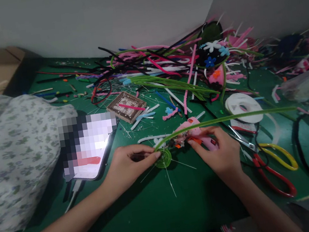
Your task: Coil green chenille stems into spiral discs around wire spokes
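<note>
The left hand [132,161] pinches a coil [163,159], likely light, pliable, best held by its rim; beside the glue gun [210,142], the right hand's [220,152] grip is unclear.

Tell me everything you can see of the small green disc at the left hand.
The green disc is round, with rings that look like coiled fuzzy strip. Thin pale wires stick out from it, toward the near edge of the green tabletop and to both sides. The left hand pinches it near its upper left edge, the thumb lying against it. A long green strip runs from there off to the right; whether it joins the disc is hidden.
</note>
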The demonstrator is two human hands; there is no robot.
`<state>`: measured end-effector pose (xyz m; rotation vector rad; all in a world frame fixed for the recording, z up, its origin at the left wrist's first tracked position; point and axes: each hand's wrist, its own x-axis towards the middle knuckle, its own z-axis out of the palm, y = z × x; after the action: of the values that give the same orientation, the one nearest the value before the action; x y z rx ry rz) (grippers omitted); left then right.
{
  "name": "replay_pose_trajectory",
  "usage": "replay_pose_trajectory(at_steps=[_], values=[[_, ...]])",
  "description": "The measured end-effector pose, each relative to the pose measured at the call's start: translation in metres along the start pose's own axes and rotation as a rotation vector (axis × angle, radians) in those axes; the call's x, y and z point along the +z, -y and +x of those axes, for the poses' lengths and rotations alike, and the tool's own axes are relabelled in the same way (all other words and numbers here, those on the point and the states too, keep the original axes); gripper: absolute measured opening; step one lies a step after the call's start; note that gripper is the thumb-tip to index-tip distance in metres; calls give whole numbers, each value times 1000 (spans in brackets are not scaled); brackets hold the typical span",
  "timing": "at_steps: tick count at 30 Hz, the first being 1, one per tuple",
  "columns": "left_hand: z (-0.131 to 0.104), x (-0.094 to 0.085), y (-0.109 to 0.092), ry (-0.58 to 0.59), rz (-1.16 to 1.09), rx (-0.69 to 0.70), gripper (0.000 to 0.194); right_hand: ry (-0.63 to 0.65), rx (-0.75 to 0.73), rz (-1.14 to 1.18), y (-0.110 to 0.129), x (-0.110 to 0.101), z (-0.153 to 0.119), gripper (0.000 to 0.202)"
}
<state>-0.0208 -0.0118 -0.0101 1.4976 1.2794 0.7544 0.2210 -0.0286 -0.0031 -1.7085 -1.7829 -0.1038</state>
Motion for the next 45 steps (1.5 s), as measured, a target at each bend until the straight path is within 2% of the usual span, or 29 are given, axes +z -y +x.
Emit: replay_pose_trajectory(at_steps=[12, 34, 45], values=[[0, 0, -4, -5, -11, 9, 20, 46, 29, 4, 1, 0, 0, 22], [0, 0, -2, -4, 5, -10, 20, 12, 8, -11, 0, -1, 0, 25], [2, 0, -2, -24, -29, -24, 18, 0, 11, 59, 1, -4, 0, 22]])
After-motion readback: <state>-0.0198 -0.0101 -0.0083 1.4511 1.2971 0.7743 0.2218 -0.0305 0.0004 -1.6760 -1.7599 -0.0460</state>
